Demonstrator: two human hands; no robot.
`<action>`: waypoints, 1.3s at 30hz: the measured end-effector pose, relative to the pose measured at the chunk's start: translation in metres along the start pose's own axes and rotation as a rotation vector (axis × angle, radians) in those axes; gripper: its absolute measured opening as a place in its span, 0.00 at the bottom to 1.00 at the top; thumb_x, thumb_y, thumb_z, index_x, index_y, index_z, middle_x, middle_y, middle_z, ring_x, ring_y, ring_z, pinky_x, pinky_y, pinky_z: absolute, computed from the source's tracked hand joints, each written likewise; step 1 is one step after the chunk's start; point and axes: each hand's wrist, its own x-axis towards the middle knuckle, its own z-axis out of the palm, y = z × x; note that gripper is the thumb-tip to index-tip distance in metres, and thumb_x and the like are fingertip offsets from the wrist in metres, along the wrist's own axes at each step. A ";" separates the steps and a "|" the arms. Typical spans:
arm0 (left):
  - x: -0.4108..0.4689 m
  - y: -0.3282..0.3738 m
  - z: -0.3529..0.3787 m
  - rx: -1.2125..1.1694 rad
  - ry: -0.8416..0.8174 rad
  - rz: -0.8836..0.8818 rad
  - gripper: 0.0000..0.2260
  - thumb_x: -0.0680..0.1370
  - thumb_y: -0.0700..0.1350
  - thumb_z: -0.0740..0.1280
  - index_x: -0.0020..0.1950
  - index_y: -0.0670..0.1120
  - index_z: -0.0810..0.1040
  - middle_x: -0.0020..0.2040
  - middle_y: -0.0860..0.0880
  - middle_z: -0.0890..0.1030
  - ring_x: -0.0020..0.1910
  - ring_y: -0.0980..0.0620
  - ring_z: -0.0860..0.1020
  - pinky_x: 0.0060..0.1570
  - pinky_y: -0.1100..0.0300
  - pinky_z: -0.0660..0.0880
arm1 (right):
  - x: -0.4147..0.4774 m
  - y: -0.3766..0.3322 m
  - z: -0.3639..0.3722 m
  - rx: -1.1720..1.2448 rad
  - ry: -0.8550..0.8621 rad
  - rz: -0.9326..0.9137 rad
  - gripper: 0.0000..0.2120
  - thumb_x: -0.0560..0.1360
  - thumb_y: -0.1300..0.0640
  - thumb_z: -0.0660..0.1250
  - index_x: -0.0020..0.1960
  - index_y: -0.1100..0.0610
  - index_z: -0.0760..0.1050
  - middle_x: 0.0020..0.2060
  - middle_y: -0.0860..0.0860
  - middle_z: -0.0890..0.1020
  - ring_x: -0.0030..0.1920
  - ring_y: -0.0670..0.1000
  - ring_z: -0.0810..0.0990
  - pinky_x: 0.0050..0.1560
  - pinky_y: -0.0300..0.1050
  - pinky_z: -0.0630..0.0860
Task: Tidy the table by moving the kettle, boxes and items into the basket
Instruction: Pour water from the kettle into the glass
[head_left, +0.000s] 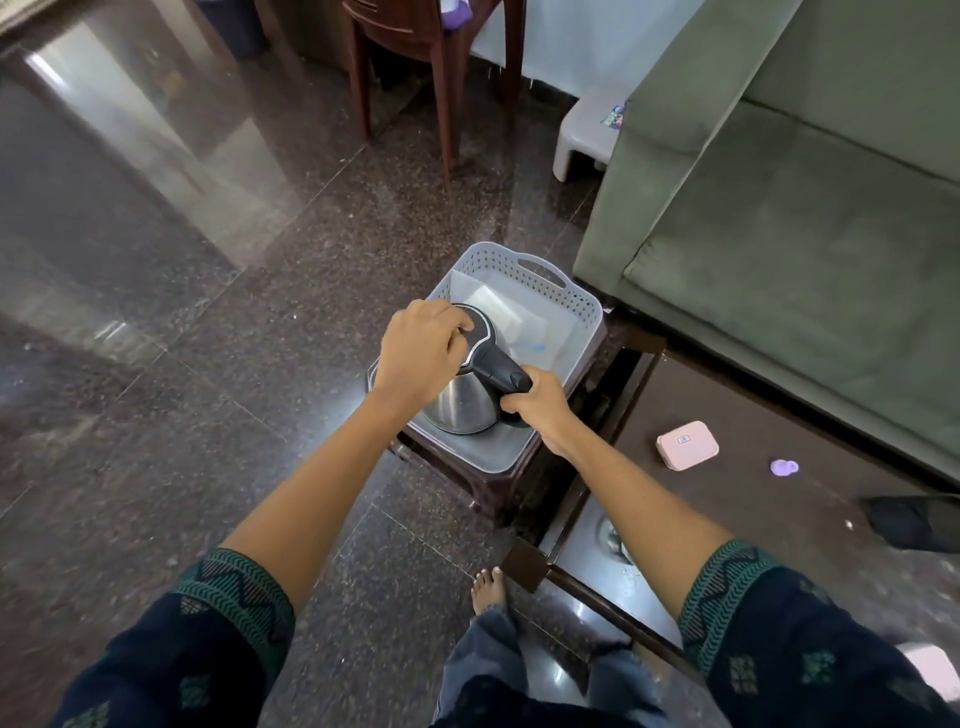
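Note:
A steel kettle with a black lid and black handle sits in the near half of a pale grey perforated basket. My right hand is closed around the kettle's handle. My left hand rests on the lid and the kettle's left side. A white flat box lies in the basket's far half. On the dark table to the right lie a small pink box and a small purple item.
The basket stands on a dark brown stool beside the table's left end. A green sofa runs behind the table. A wooden chair and a low white stool stand farther back. A black object lies at the table's right edge.

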 end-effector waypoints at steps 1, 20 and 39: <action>0.000 -0.002 -0.004 0.014 0.021 -0.013 0.15 0.71 0.41 0.56 0.47 0.44 0.81 0.47 0.47 0.83 0.48 0.42 0.77 0.48 0.49 0.72 | -0.002 -0.002 -0.001 0.016 0.006 -0.008 0.11 0.65 0.72 0.66 0.47 0.64 0.75 0.35 0.54 0.73 0.36 0.52 0.71 0.37 0.45 0.69; -0.013 0.082 -0.074 -0.088 0.384 0.017 0.14 0.73 0.37 0.58 0.52 0.47 0.79 0.51 0.50 0.80 0.49 0.47 0.75 0.44 0.58 0.69 | -0.120 -0.027 -0.110 0.123 0.094 -0.242 0.14 0.62 0.74 0.65 0.30 0.56 0.69 0.25 0.52 0.69 0.24 0.47 0.66 0.26 0.36 0.64; -0.075 0.213 0.114 -0.181 -0.287 0.082 0.12 0.74 0.39 0.62 0.54 0.49 0.78 0.50 0.49 0.82 0.55 0.46 0.77 0.57 0.50 0.73 | -0.213 0.118 -0.317 -0.214 0.309 -0.064 0.07 0.50 0.64 0.68 0.28 0.59 0.73 0.18 0.50 0.72 0.18 0.48 0.67 0.25 0.40 0.64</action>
